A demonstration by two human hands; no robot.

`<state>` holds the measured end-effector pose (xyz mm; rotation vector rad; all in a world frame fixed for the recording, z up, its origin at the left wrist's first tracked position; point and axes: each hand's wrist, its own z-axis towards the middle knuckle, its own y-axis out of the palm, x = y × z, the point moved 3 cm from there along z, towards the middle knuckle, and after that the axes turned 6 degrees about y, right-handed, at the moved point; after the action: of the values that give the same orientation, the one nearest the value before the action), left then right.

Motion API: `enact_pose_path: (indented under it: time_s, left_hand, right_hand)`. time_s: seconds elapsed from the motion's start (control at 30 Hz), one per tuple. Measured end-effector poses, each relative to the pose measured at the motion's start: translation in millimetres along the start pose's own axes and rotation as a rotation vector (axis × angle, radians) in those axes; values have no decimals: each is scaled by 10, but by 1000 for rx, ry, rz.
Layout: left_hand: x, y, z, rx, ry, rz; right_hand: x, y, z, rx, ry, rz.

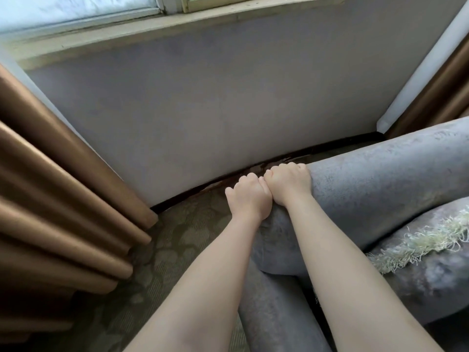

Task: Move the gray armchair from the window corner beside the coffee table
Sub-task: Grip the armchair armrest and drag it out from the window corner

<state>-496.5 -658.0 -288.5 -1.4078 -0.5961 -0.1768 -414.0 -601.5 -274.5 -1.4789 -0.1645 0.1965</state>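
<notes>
The gray armchair (375, 189) fills the lower right of the head view, its padded back running up toward the right. My left hand (247, 196) grips the end corner of that back, fingers curled over the far side. Right beside it, touching, my right hand (288, 182) grips the top of the same back. A gray cushion with a cream fringe (429, 240) lies on the seat. The chair's legs are hidden.
A pale wall (215, 105) under a window sill (162, 29) stands close behind the chair. Brown curtains hang at the left (58, 199) and far right (441, 95). Patterned carpet (162, 262) shows between the left curtain and the chair.
</notes>
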Motion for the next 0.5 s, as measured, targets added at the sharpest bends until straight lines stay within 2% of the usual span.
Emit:
enact_pose_path:
  time_s: [0.13, 0.3, 0.4, 0.5]
  left_hand:
    - [-85, 70, 121, 90, 28, 1]
    - [-106, 132, 191, 145, 48, 18]
    - [-106, 135, 228, 154, 57, 18]
    - [-119, 128, 251, 164, 59, 13]
  right_hand:
    - [-5, 47, 63, 132, 76, 91]
    - [3, 29, 20, 381, 104, 345]
    - [10, 38, 47, 423, 106, 395]
    - [1, 42, 90, 387, 102, 377]
